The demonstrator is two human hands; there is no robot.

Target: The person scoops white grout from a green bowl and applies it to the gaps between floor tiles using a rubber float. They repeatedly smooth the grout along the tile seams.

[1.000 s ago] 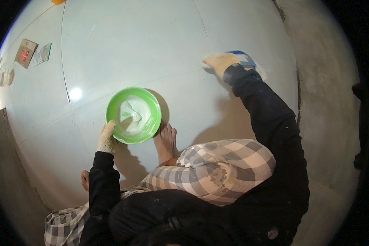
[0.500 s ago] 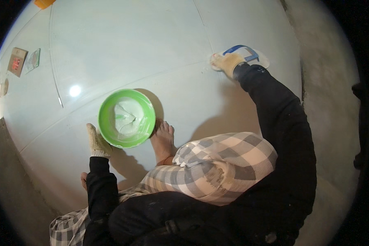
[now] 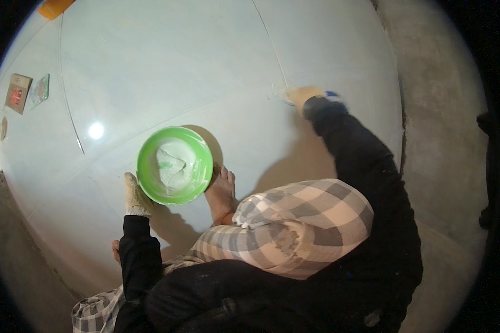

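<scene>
My left hand (image 3: pixel 134 195), in a cream knit glove, grips the left rim of a bright green bowl (image 3: pixel 204 176). White paste (image 3: pixel 172 166) lies in the bowl and is smeared up its inner wall. Out to the right, my gloved right hand (image 3: pixel 305 96) is closed on the blue handle of a grout float (image 3: pixel 334 97). The float's pale base lies against the tiled floor (image 3: pixel 228 61) by a joint between tiles. Hand and sleeve hide most of the float, and it is blurred.
My bare foot (image 3: pixel 221 194) stands just right of the bowl. At the far left lie a brown packet with red print (image 3: pixel 18 94) and a small clear-green packet (image 3: pixel 39 91). An orange object (image 3: pixel 55 8) shows at the top left. Rough grey concrete (image 3: pixel 433 122) borders the tiles on the right.
My right hand has moved left and nearer with the float, which is now more hidden behind it. The bowl and left hand have shifted slightly right and nearer in the picture.
</scene>
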